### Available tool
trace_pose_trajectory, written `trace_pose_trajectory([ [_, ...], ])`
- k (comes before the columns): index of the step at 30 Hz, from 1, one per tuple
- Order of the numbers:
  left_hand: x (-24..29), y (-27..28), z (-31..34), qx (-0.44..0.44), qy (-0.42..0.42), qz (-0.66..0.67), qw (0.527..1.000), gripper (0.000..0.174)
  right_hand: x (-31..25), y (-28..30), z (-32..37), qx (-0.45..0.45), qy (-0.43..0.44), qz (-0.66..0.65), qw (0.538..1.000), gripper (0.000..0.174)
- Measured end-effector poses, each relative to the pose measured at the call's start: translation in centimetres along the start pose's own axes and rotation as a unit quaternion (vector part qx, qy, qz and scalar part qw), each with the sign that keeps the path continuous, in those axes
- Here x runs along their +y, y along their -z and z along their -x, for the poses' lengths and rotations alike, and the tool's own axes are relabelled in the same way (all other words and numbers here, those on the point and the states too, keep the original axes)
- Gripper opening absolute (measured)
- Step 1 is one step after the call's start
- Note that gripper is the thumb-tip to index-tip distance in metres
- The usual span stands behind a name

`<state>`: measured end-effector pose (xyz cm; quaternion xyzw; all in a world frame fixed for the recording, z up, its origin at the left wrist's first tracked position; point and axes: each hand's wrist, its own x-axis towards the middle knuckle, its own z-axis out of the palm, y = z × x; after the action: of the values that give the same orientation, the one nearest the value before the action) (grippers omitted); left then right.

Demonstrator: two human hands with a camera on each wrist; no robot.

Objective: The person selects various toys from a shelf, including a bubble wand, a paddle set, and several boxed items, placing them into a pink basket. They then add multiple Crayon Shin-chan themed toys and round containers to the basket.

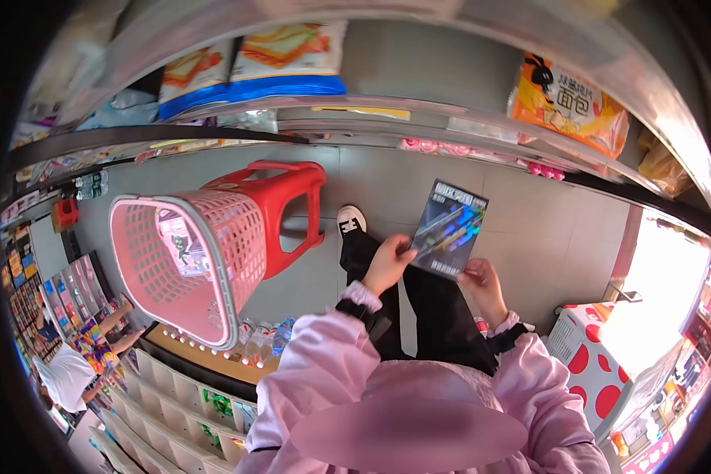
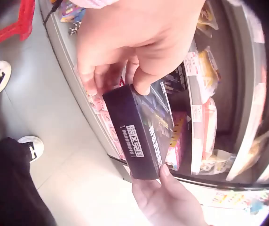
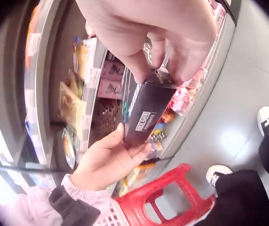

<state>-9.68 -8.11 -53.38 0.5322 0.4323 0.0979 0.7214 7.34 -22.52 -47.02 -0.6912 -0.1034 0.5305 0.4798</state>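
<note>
Holding a flat, dark rectangular box with shiny blue-green streaks (image 1: 453, 227) above black-trousered legs, the person has both hands on it in the head view. The left hand (image 1: 389, 266) grips its left edge, thumb on the front face; the right hand (image 1: 484, 289) pinches the lower right corner. To the left, a pink perforated plastic basket with a grey rim (image 1: 245, 245) appears to rest against or on a red plastic stool (image 1: 275, 207), with a purple-and-pink printed package (image 1: 183, 246) inside. Beyond the box, an orange printed bread bag (image 1: 569, 107) lies on a shelf.

From the left wrist, the box shows its depth: a black side panel with white lettering between the two hands. The left hand's thumb and fingers close over one end; the right hand clasps the other, thumb at the edge. White shelf price labels (image 2: 197, 117) run beyond it.

From the right wrist, the right hand holds the near end, and the left hand supports the far end with its thumb against the side.

The box looks like stiff, light card, probably slick on its glossy face and easily dented at the corners; its narrow sides seem the surest place to hold.
</note>
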Motion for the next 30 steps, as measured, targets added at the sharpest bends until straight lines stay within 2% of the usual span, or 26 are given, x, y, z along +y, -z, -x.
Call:
trace_pose_trajectory([
  [2,1.2,2.0,3.2,0.026,0.009,0.063,0.998,0.026,-0.7,-2.0,0.9,-0.041,0.003,0.009,0.999,0.028],
  [5,5.5,5.8,6.6,0.026,-0.032,0.186,0.982,0.025,-6.2,-6.5,1.9,-0.111,0.004,-0.028,0.993,0.029],
  [8,9.7,9.3,9.5,0.068,-0.057,0.238,0.967,0.027,-10.6,-10.5,2.4,-0.164,0.091,0.047,0.981,0.033],
  [15,15.3,15.7,16.5,0.202,-0.129,0.252,0.937,0.031,-18.6,-19.3,2.9,-0.282,0.232,0.162,0.917,0.036],
  [19,16.1,20.5,19.9,0.286,-0.147,0.217,0.922,0.031,-22.7,-26.0,3.0,-0.338,0.284,0.182,0.878,0.038],
  [22,15.6,24.7,20.5,0.351,-0.116,0.226,0.901,0.027,-23.3,-32.0,2.7,-0.353,0.301,0.194,0.864,0.037],
  [24,14.1,28.2,21.4,0.362,-0.104,0.27,0.886,0.025,-22.7,-36.4,2.4,-0.35,0.326,0.219,0.851,0.038],
  [27,12.6,33.1,22.7,0.412,-0.096,0.287,0.859,0.025,-19.2,-42.6,1.3,-0.352,0.289,0.216,0.864,0.046],
  [28,11.7,35.0,23.4,0.423,-0.08,0.277,0.859,0.025,-17.6,-44.6,0.9,-0.349,0.311,0.204,0.86,0.048],
  [30,10.7,38.6,24.5,0.427,-0.047,0.263,0.864,0.025,-15.3,-47.4,1.0,-0.348,0.296,0.219,0.862,0.045],
])
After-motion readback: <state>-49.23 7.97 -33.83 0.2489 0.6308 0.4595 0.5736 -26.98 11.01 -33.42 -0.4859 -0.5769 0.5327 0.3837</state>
